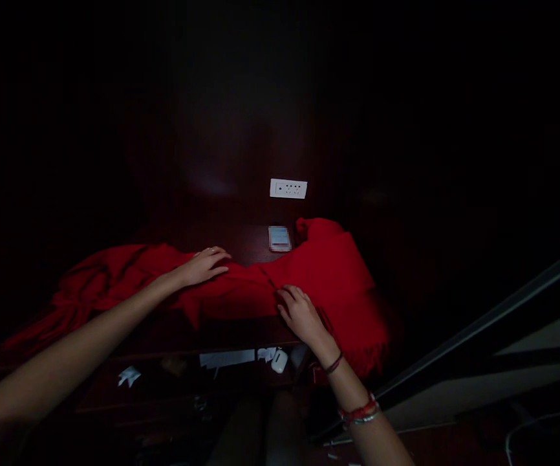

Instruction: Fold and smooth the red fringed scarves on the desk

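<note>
1. The red cloth point(241, 291) is lying across the dark tabletop point(246, 243), below the white wall socket point(288, 188) and spreading to both sides of it.
2. The step in hand seems to be straightening or arranging this cloth.
3. The left hand point(206, 266), below and left of the socket, is resting palm down on the cloth's upper edge, fingers extended and apparently gripping nothing.
4. The right hand point(302, 313), farther below the socket, is touching the cloth with loosely bent fingers; whether they are pinching it, I cannot tell.
5. The next move is probably calling for a light hold on the creased middle, directly below the socket.
6. The cloth's long axis is running roughly sideways beneath the socket: the rumpled end is pointing lower left of it, the fringe point(367, 356) lower right.
</note>
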Motion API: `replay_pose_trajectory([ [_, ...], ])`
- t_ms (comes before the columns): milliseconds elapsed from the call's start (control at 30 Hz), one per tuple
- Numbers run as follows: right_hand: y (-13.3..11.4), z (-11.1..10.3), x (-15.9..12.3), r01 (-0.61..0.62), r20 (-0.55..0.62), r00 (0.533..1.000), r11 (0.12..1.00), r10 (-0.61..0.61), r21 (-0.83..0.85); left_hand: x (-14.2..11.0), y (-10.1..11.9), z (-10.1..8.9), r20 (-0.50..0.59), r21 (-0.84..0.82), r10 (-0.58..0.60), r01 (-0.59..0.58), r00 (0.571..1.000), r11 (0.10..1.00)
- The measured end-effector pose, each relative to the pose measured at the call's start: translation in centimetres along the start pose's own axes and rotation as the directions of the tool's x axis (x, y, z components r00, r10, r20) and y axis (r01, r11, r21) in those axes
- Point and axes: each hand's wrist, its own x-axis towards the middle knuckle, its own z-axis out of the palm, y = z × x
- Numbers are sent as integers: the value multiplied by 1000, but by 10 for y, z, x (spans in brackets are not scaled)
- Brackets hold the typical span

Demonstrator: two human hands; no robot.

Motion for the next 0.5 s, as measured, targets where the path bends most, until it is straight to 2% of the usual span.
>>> replay_pose_trajectory([
  [133,1,23,8,-14,41,999,999,16,-50,-66,-42,8,-22,135,-229,229,973,964],
  [233,8,32,8,-86,24,996,990,89,-109,-92,-59,19,8,148,-318,314,948,938],
  [367,12,37,6,-150,-25,989,976,148,-156,-92,-68,25,-58,52,-319,322,946,945],
  [500,13,39,4,-171,-46,985,972,165,-164,-81,-73,17,-132,-156,-330,309,935,938],
])
